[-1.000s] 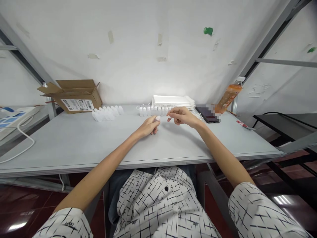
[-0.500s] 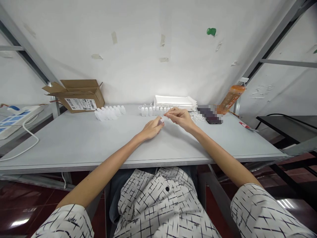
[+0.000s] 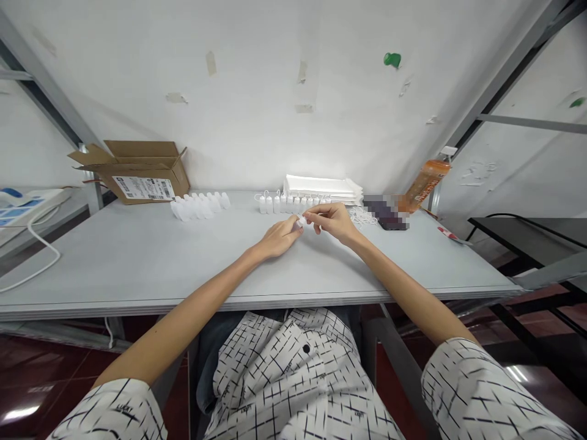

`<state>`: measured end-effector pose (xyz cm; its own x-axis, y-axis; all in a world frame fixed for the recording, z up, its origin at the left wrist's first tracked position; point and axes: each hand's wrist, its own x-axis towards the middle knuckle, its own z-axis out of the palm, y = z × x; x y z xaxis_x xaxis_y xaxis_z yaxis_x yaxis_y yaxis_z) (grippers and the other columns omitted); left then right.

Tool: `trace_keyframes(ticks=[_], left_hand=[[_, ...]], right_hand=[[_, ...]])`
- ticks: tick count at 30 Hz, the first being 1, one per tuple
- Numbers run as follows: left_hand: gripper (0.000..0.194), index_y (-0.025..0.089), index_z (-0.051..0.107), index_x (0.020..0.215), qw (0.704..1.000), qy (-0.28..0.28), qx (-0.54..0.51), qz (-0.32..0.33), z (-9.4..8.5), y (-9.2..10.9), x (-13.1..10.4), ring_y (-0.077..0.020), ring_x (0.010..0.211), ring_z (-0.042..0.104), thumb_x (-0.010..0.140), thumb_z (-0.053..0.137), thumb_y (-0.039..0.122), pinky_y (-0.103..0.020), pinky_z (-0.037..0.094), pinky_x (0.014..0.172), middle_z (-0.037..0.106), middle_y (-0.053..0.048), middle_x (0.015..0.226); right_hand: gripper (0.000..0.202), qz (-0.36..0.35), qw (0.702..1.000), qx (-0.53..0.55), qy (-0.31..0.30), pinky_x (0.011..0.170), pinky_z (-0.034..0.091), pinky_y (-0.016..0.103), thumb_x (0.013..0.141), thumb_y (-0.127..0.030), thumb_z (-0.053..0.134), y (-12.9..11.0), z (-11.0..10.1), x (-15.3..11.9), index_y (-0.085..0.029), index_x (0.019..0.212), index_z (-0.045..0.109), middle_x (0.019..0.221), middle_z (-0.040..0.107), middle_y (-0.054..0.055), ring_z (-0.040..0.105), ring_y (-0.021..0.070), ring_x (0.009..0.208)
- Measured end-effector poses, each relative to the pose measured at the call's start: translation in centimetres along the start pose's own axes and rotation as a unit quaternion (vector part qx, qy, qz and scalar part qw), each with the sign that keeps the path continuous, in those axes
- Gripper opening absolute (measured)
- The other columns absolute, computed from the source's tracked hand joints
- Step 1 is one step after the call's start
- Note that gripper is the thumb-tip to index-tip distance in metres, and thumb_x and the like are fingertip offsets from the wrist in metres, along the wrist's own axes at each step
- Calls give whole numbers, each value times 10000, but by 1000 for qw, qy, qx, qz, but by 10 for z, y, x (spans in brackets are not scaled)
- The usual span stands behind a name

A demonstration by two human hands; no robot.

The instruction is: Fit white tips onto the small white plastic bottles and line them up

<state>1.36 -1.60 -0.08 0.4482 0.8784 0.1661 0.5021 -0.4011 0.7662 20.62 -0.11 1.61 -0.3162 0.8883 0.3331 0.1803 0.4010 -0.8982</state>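
My left hand (image 3: 279, 237) is closed around a small white bottle (image 3: 300, 222) above the middle of the grey table. My right hand (image 3: 334, 221) has its thumb and forefinger pinched at the bottle's top; whatever lies between those fingertips is too small to make out. Behind the hands stands a row of small white capped bottles (image 3: 276, 203), partly hidden by my right hand. Farther left is a group of white bottles (image 3: 200, 206) without such caps. A pile of small white pieces (image 3: 362, 216) lies right of my right hand.
An open cardboard box (image 3: 145, 177) sits at the back left. White stacked trays (image 3: 321, 187) lie against the wall. To the right are a dark phone (image 3: 393, 221), a leaning orange drink bottle (image 3: 426, 182) and a red-and-white packet (image 3: 452, 236). A white cable (image 3: 48, 246) crosses the left edge.
My right fingertips have come down and closer to the bottle in my left hand. The whole view has shifted slightly.
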Motion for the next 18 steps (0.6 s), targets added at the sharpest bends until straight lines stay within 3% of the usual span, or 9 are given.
trace_keyframes(ticks=[8,13,18], left_hand=[[161,206,444,795,998,3,56,17,1,-4,3,-197,753,520,925,492,288,-282,324,659,552,-9,780],[166,196,504,810,997,4,68,26,0,-6,4,-200,757,536,925,499,315,-285,346,669,587,-18,795],[243,182,576,900,998,-7,33,56,-2,-8,3,-178,658,555,958,462,388,-285,390,679,587,8,650]], right_hand=[[192,-34,993,-113,-28,475,422,243,770,-342,690,-4,-7,-3,-155,759,729,704,690,34,621,128,498],[199,-87,979,-179,-36,518,451,237,828,-330,635,-3,-7,-4,-166,777,734,732,706,34,657,131,534],[219,-98,978,-178,-44,529,473,240,830,-337,658,2,-7,-2,-150,915,734,745,722,43,677,146,559]])
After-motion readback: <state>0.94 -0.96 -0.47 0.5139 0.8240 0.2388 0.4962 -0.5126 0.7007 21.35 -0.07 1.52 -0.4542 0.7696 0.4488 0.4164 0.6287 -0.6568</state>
